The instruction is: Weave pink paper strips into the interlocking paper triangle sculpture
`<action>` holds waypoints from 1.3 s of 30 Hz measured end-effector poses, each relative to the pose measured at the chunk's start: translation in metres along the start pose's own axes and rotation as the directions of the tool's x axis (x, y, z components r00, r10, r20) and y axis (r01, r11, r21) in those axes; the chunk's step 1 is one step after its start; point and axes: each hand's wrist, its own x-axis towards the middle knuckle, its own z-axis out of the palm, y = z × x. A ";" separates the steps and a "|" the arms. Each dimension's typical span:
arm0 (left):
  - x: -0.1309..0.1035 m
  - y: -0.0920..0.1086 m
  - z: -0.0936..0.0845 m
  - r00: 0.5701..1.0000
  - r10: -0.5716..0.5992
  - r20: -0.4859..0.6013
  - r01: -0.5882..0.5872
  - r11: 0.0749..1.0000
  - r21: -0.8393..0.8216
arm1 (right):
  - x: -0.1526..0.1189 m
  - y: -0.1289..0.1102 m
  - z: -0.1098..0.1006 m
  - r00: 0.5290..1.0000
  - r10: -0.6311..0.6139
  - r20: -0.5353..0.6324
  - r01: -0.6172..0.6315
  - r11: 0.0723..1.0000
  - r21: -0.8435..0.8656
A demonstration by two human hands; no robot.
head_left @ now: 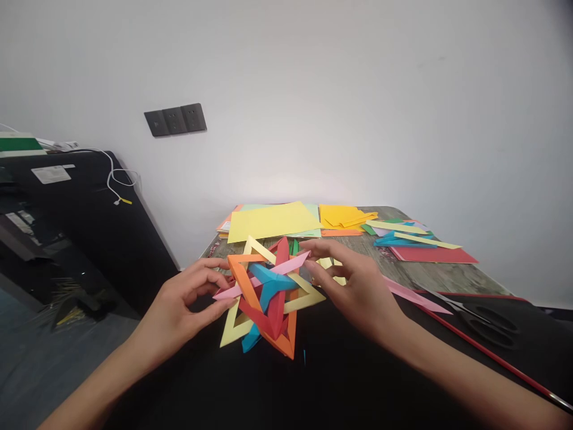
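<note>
A many-coloured modular origami star [273, 286] stands between my hands, built of interlocked folded paper frames in orange, pale yellow, red and blue. Across its front slants a pink paper strip [264, 276]. My left hand [192, 292] pinches the strip's lower left end between thumb and fingers. At the strip's upper right end, my right hand [344, 278] closes thumb and forefinger on the tip. Green and pale yellow parts show behind the star, partly hidden by my right hand. Another pink strip [421, 294] sticks out beyond my right wrist.
Black-handled scissors [481, 319] lie at the right on a black mat with a red edge [496, 355]. Yellow sheets [273, 221], orange-yellow paper [342, 217] and a red sheet [436, 255] with folded strips lie along the back. A black cabinet [89, 221] stands left.
</note>
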 end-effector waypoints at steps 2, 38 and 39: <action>-0.002 0.000 0.000 1.000 -0.008 0.011 0.008 1.000 -0.006 | 0.000 -0.001 -0.001 1.000 0.006 0.017 -0.006 1.000 0.008; 0.068 0.053 0.030 0.978 0.141 0.151 -0.135 0.989 -0.052 | 0.060 -0.050 -0.024 0.855 0.146 0.498 0.116 0.882 -0.457; 0.071 0.051 0.029 0.977 0.101 0.188 -0.080 0.990 -0.115 | 0.062 -0.048 -0.022 0.852 0.145 0.502 0.119 0.882 -0.456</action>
